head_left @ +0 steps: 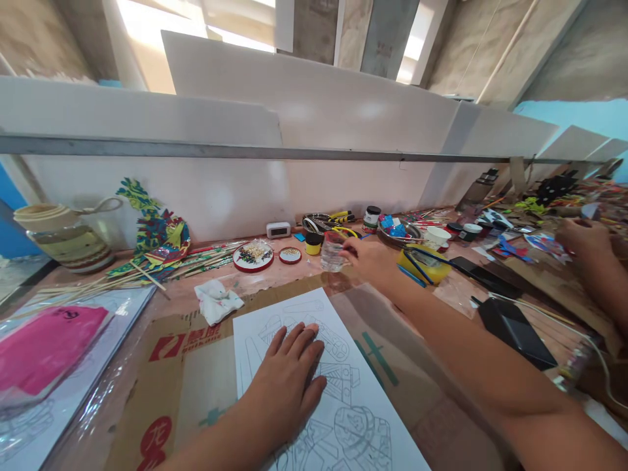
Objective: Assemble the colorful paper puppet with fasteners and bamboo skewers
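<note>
R grip (367,256) touching glass (333,252).

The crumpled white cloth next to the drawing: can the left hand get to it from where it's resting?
Probably yes. The left hand lies flat on the line drawing, and the crumpled white cloth sits just up and to its left on the cardboard, with only bare cardboard between them. The right hand is away at the clear glass.

A crumpled white rag (216,301) lies on my surface (441,418) beside a bundle of bamboo sticks (161,268). A pink painted sheet (44,350) sits far left under plastic, near a woven jar (66,239). A small white clock (279,229) stands by the wall, and a black phone (515,330) lies to my right.
</note>
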Tool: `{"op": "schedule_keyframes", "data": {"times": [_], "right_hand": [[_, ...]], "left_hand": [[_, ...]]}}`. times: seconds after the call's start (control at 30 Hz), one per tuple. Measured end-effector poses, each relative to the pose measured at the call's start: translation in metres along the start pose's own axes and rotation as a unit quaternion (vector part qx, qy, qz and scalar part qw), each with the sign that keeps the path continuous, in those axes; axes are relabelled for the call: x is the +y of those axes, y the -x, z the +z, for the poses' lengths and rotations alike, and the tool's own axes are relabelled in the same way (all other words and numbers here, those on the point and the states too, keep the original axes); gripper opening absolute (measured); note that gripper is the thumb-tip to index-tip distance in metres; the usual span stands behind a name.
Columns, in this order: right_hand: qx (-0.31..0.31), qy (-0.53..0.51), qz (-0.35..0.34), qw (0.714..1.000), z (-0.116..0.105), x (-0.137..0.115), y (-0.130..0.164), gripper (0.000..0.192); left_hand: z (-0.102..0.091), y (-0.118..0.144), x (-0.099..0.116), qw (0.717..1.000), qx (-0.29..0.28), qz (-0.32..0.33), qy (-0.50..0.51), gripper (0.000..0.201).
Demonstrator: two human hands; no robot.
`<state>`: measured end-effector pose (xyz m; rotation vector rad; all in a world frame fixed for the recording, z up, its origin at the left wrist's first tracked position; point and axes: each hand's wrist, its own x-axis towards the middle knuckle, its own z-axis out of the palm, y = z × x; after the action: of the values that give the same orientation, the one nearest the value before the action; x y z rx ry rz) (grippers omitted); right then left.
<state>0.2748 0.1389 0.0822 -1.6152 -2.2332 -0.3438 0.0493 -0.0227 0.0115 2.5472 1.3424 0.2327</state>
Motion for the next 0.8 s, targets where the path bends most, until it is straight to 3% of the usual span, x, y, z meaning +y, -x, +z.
{"op": "schedule_keyframes", "data": {"times": [0.13, 0.37, 0.5, 0.6, 0.7, 0.8], "right_hand": [[-0.014, -0.027, -0.036, 0.999, 0.025, -0.021, -0.017, 0.021], [-0.005, -0.091, -0.031, 0.995, 0.064, -0.028, -0.039, 0.016], [0.049, -0.124, 0.001, 0.991, 0.055, -0.03, -0.041, 0.031], [0.084, -0.181, 0.068, 0.978, 0.04, -0.024, -0.049, 0.05], [0.026, -0.275, 0.087, 0.957, 0.032, -0.014, -0.061, 0.053], [-0.035, -0.309, 0.05, 0.949, 0.034, -0.012, -0.069, 0.031]], "left_hand": [[0.002, 0.002, 0.0, 1.0, 0.021, 0.0, 0.01, 0.043], [0.004, 0.004, -0.001, 0.999, 0.035, -0.002, 0.039, 0.042], [0.004, 0.003, -0.003, 0.999, 0.029, -0.006, 0.044, 0.042], [0.005, 0.003, -0.002, 0.999, 0.032, -0.001, 0.042, 0.042], [0.005, 0.003, -0.002, 0.999, 0.035, -0.002, 0.032, 0.042], [0.004, 0.002, -0.001, 1.0, 0.022, -0.002, 0.02, 0.044]]}}
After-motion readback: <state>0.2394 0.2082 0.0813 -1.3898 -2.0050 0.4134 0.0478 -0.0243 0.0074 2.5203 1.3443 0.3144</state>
